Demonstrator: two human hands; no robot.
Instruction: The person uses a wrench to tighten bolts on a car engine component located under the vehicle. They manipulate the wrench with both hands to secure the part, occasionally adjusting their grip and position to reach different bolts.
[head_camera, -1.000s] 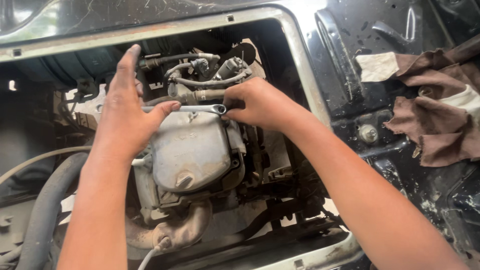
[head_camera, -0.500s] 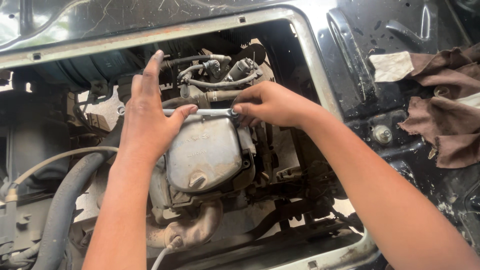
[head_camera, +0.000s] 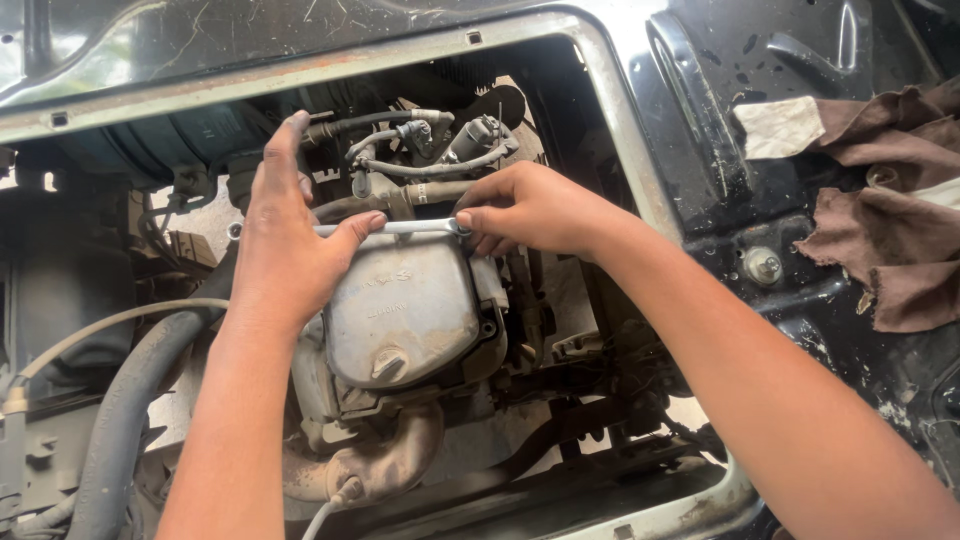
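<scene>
Chrome wrench (head_camera: 385, 228) lying horizontal across top edge of grey engine cover (head_camera: 405, 310), centre of engine bay opening. At 9 o'clock from cover: thick grey hose (head_camera: 130, 410) and thin cable curving down. Left hand (head_camera: 285, 245) flat and open, palm pressing wrench shank, thumb hooked over it, fingers pointing to 12 o'clock. Right hand (head_camera: 530, 210) at 3 o'clock end of wrench, fingers closed round wrench head, seated on a fastener hidden under fingertips; can't tell bolt type. Hoses and clamps (head_camera: 430, 150) packed at 12 o'clock, just behind tool. Brown rags (head_camera: 880, 230) on black body panel far at 3 o'clock, w/ lone bolt (head_camera: 765, 265) near.

Judged best practice: keep right hand holding head square on fastener so no slip; push w/ left palm, not fingertips, steady not jerky. Mind knuckles vs. hoses at 12 o'clock if tool breaks free. Keep shank level w/ cover edge.
</scene>
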